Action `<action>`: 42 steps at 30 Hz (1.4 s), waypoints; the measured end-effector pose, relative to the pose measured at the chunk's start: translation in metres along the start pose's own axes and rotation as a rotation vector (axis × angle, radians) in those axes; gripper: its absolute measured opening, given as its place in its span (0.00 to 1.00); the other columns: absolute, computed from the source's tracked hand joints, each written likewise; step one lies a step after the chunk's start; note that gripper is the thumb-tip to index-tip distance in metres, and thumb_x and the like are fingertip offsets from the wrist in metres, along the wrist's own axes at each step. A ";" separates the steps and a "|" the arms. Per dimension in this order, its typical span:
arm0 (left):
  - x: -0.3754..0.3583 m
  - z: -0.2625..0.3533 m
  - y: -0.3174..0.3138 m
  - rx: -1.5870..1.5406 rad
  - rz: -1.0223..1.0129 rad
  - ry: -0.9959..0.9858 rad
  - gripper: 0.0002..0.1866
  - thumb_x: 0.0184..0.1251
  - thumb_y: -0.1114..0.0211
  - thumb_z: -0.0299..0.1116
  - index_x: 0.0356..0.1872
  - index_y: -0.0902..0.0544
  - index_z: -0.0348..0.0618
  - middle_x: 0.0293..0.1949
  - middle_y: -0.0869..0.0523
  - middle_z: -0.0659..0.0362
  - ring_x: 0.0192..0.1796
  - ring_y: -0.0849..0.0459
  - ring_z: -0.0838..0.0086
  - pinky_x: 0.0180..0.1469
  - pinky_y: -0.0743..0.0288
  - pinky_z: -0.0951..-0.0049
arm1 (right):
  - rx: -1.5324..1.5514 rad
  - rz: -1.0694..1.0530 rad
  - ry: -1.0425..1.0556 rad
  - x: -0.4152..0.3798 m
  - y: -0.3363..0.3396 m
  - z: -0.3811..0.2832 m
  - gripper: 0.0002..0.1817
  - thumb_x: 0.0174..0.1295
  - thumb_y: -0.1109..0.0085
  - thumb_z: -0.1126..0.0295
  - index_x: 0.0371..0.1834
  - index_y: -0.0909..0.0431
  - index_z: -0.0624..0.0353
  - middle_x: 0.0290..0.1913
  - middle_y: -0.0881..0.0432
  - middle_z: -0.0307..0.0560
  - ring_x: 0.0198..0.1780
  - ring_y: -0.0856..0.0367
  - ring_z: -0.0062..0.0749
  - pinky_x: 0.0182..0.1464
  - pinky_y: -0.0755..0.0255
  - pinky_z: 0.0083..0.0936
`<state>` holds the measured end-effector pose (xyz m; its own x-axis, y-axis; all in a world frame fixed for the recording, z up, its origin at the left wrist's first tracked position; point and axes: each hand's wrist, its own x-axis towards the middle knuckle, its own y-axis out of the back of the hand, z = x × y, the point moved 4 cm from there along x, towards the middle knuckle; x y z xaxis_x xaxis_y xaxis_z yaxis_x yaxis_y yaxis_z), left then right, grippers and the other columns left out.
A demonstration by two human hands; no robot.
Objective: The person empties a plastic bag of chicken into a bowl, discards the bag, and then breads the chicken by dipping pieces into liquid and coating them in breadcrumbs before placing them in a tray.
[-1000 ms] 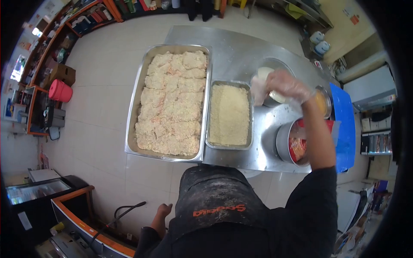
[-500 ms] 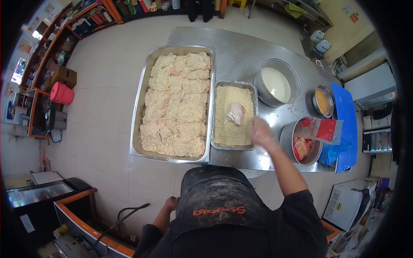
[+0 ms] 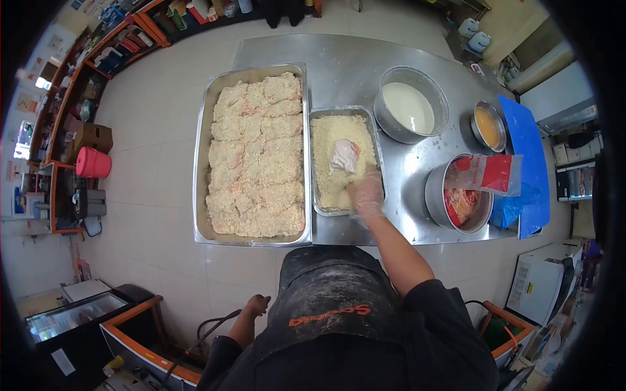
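Note:
A wet, pale piece of chicken (image 3: pixel 343 155) lies on the crumbs in the small steel tray (image 3: pixel 315 202). My right hand (image 3: pixel 367 193), in a clear plastic glove, rests in the near right part of that tray, just below the piece, scooping at the crumbs. To the left, the large steel tray (image 3: pixel 201 163) is packed with several breaded pieces (image 3: pixel 257 156). My left hand (image 3: pixel 255 305) hangs down at my side, below the table edge, fingers loosely curled and holding nothing.
On the steel table (image 3: pixel 345 65) stand a bowl of white batter (image 3: pixel 411 105), a small bowl of orange liquid (image 3: pixel 489 125), and a pot of red marinated meat (image 3: pixel 456 203) with a red-and-white bag (image 3: pixel 486 174) across it. A blue board (image 3: pixel 525 150) lies at the right.
My right hand carried the chicken piece from the batter bowl, dropped it on the crumbs, then moved from the tray's right rim into the crumbs below it. The left hand stayed down.

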<state>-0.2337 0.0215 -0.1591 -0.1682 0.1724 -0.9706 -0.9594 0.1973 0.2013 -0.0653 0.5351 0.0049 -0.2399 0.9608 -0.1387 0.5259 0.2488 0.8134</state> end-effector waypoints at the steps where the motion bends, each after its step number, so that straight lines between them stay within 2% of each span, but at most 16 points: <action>1: 0.015 -0.010 -0.005 0.036 -0.001 -0.086 0.27 0.70 0.47 0.50 0.35 0.18 0.29 0.31 0.14 0.47 0.31 0.12 0.62 0.31 0.18 0.61 | 0.086 0.011 0.006 0.002 0.004 -0.002 0.39 0.47 0.26 0.67 0.63 0.33 0.69 0.54 0.21 0.65 0.54 0.20 0.53 0.58 0.25 0.39; 4: 0.043 -0.028 -0.026 0.104 -0.047 -0.252 0.27 0.70 0.48 0.50 0.37 0.16 0.29 0.33 0.12 0.47 0.32 0.12 0.61 0.31 0.17 0.60 | 0.415 -0.020 0.036 -0.001 0.030 -0.025 0.31 0.50 0.32 0.68 0.59 0.28 0.67 0.51 0.20 0.68 0.56 0.21 0.60 0.58 0.27 0.42; 7: 0.053 -0.031 -0.039 0.118 -0.157 -0.242 0.28 0.70 0.49 0.50 0.40 0.15 0.30 0.34 0.11 0.46 0.33 0.11 0.61 0.31 0.17 0.60 | 0.316 -0.103 0.162 0.011 0.041 -0.045 0.30 0.51 0.34 0.69 0.60 0.28 0.65 0.52 0.19 0.67 0.56 0.21 0.61 0.59 0.27 0.42; 10: 0.057 -0.028 -0.049 0.124 -0.194 -0.250 0.26 0.70 0.48 0.49 0.42 0.15 0.31 0.35 0.11 0.46 0.33 0.11 0.59 0.31 0.16 0.59 | 0.229 0.019 0.374 0.023 0.046 -0.068 0.26 0.52 0.37 0.71 0.57 0.25 0.63 0.48 0.16 0.62 0.50 0.16 0.51 0.55 0.25 0.38; 13: 0.053 -0.018 -0.050 0.188 -0.200 -0.224 0.22 0.68 0.46 0.45 0.43 0.15 0.33 0.34 0.12 0.46 0.33 0.11 0.58 0.31 0.16 0.58 | 0.142 -0.237 0.367 0.040 0.057 -0.095 0.26 0.53 0.43 0.71 0.58 0.26 0.66 0.53 0.20 0.70 0.57 0.21 0.60 0.61 0.28 0.41; 15: 0.041 -0.011 -0.045 0.284 -0.228 -0.190 0.19 0.68 0.45 0.41 0.43 0.16 0.34 0.33 0.14 0.47 0.33 0.11 0.57 0.31 0.16 0.57 | 0.028 -0.275 0.432 0.058 0.054 -0.101 0.27 0.53 0.44 0.71 0.59 0.26 0.66 0.53 0.20 0.70 0.57 0.21 0.60 0.62 0.28 0.41; 18: 0.053 -0.022 -0.048 0.504 -0.208 -0.363 0.14 0.66 0.44 0.35 0.41 0.17 0.35 0.32 0.15 0.48 0.32 0.12 0.57 0.30 0.17 0.54 | -0.268 -0.369 0.524 0.108 0.036 -0.097 0.32 0.53 0.40 0.63 0.63 0.26 0.65 0.55 0.20 0.67 0.57 0.20 0.56 0.61 0.27 0.40; 20: 0.044 -0.025 -0.045 0.151 -0.116 -0.133 0.13 0.67 0.45 0.34 0.40 0.17 0.34 0.34 0.14 0.49 0.32 0.12 0.57 0.31 0.17 0.54 | -0.407 -0.364 0.667 0.130 0.024 -0.100 0.35 0.51 0.37 0.58 0.63 0.26 0.62 0.55 0.18 0.65 0.55 0.18 0.53 0.57 0.24 0.39; 21: 0.037 -0.027 -0.045 -0.023 -0.072 -0.017 0.13 0.67 0.45 0.34 0.39 0.17 0.34 0.34 0.14 0.49 0.32 0.12 0.58 0.31 0.17 0.54 | -0.487 -0.453 0.616 0.138 0.016 -0.105 0.36 0.50 0.36 0.57 0.64 0.27 0.61 0.56 0.19 0.65 0.56 0.18 0.52 0.58 0.24 0.38; 23: 0.021 -0.020 -0.044 -0.140 -0.091 0.096 0.14 0.69 0.46 0.35 0.41 0.18 0.35 0.37 0.13 0.50 0.32 0.13 0.59 0.29 0.19 0.56 | -0.648 -0.635 0.506 0.147 -0.003 -0.118 0.40 0.49 0.33 0.55 0.67 0.29 0.61 0.58 0.20 0.65 0.56 0.17 0.50 0.58 0.23 0.38; 26: 0.006 -0.017 -0.050 -0.276 -0.115 0.147 0.15 0.70 0.46 0.37 0.45 0.18 0.35 0.40 0.12 0.51 0.31 0.14 0.62 0.27 0.23 0.59 | -0.556 -0.627 0.289 0.143 0.002 -0.135 0.38 0.48 0.31 0.55 0.62 0.25 0.64 0.58 0.19 0.65 0.57 0.18 0.50 0.59 0.24 0.38; 29: 0.001 -0.017 -0.057 -0.238 -0.122 0.133 0.17 0.70 0.46 0.38 0.49 0.19 0.38 0.40 0.12 0.53 0.29 0.15 0.64 0.24 0.26 0.61 | -0.723 -0.612 0.368 0.164 -0.024 -0.104 0.34 0.46 0.30 0.57 0.56 0.21 0.66 0.56 0.19 0.65 0.58 0.18 0.50 0.58 0.24 0.37; 32: 0.004 -0.016 -0.066 -0.157 -0.153 0.079 0.17 0.69 0.46 0.39 0.50 0.18 0.40 0.39 0.12 0.54 0.28 0.16 0.65 0.24 0.27 0.61 | -0.654 -0.533 0.395 0.164 -0.021 -0.081 0.30 0.47 0.31 0.58 0.51 0.18 0.67 0.55 0.18 0.66 0.58 0.18 0.50 0.58 0.24 0.37; 35: 0.013 -0.021 -0.079 -0.149 -0.171 0.019 0.17 0.69 0.47 0.39 0.49 0.17 0.41 0.39 0.13 0.54 0.28 0.16 0.66 0.23 0.27 0.62 | -0.465 -0.544 0.345 0.151 0.015 -0.085 0.30 0.49 0.32 0.59 0.54 0.20 0.67 0.55 0.18 0.66 0.58 0.19 0.50 0.60 0.25 0.37; 38: 0.016 -0.014 -0.073 -0.098 -0.185 0.004 0.17 0.68 0.46 0.40 0.47 0.16 0.41 0.37 0.13 0.54 0.28 0.16 0.67 0.23 0.27 0.63 | -0.260 -0.577 0.452 0.145 0.026 -0.070 0.29 0.55 0.37 0.59 0.58 0.23 0.67 0.56 0.19 0.66 0.59 0.20 0.53 0.62 0.28 0.38; 42: 0.029 -0.008 -0.061 -0.027 -0.159 -0.046 0.17 0.68 0.46 0.40 0.47 0.18 0.39 0.37 0.12 0.52 0.27 0.17 0.67 0.22 0.28 0.64 | -0.262 -0.576 0.490 0.089 0.060 -0.099 0.29 0.60 0.44 0.59 0.63 0.25 0.64 0.59 0.21 0.66 0.63 0.23 0.55 0.67 0.33 0.40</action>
<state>-0.1823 0.0063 -0.2005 -0.0035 0.1856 -0.9826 -0.9790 0.1996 0.0412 -0.1361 0.6231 0.0974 -0.7787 0.5117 -0.3630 0.0156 0.5942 0.8041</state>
